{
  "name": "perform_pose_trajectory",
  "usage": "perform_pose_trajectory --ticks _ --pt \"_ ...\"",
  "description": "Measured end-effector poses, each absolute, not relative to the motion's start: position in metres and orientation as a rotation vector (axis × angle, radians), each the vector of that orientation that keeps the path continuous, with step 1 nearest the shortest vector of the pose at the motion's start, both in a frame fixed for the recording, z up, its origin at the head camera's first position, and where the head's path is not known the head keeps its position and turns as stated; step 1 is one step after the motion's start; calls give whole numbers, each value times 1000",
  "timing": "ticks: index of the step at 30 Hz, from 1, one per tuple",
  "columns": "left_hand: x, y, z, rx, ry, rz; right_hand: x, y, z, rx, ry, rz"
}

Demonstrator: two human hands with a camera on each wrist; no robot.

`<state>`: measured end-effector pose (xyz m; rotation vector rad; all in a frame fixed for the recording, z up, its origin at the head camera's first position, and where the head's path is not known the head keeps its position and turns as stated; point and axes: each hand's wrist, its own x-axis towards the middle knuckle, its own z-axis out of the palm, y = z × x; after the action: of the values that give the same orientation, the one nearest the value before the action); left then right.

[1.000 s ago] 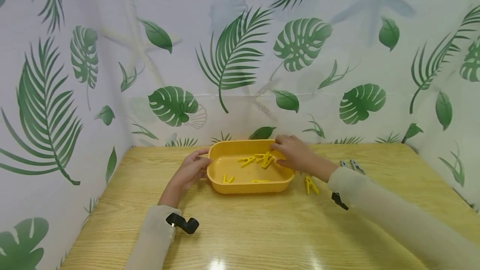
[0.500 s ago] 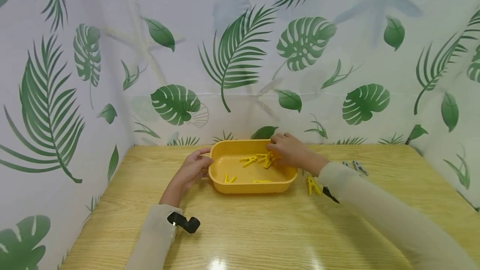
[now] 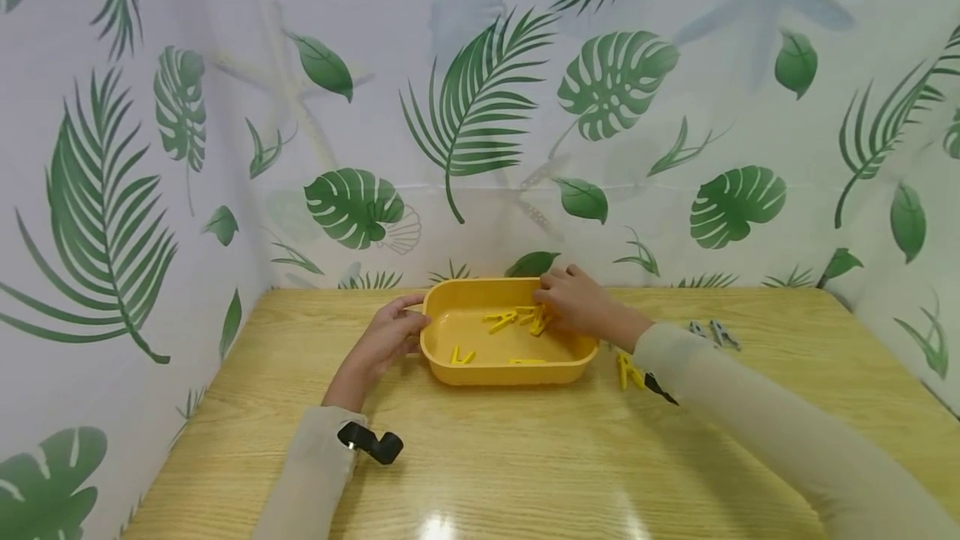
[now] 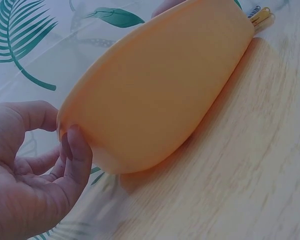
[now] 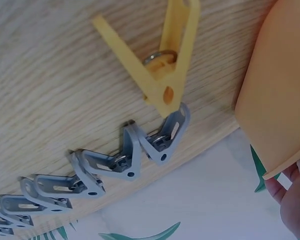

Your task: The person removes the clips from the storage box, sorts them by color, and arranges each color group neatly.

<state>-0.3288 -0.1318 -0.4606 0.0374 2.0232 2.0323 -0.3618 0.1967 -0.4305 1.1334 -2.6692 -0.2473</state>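
A yellow plastic tub (image 3: 510,372) stands at the back middle of the wooden table. My left hand (image 3: 386,337) holds its left end, the thumb (image 4: 37,115) at the rim and the fingers (image 4: 77,156) against the outer wall (image 4: 155,95). Several yellow clothespins (image 3: 501,321) lie inside. My right hand (image 3: 576,303) reaches over the far right rim, its curled fingers down on a small heap of those pins. Whether it pinches one is hidden. Only its fingertips (image 5: 294,201) show in the right wrist view, past the tub wall (image 5: 280,100).
One yellow clothespin (image 3: 626,371) (image 5: 165,65) lies on the table right of the tub. Grey clothespins (image 3: 716,332) lie further right, in a row (image 5: 115,162) in the right wrist view. A leaf-print curtain (image 3: 480,107) closes the back and sides.
My right hand has slid a little to the left, further over the pins in the tub. The left hand and the tub have stayed put.
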Motion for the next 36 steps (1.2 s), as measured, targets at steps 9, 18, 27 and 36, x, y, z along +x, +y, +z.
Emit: perform_pose_trajectory --ticks 9,18,27,36 --pt "-329 -133 -460 38 2031 2012 -360 193 -430 1107 -2673 -251" --pt "-332 -133 -459 8 2041 1993 -362 191 -429 1077 -2685 -247" --pt "-330 -133 -458 16 2037 1995 -364 193 -432 1057 -2705 -215" --pt "-329 -132 -459 7 2032 2010 -366 196 -436 1054 -2667 -109"
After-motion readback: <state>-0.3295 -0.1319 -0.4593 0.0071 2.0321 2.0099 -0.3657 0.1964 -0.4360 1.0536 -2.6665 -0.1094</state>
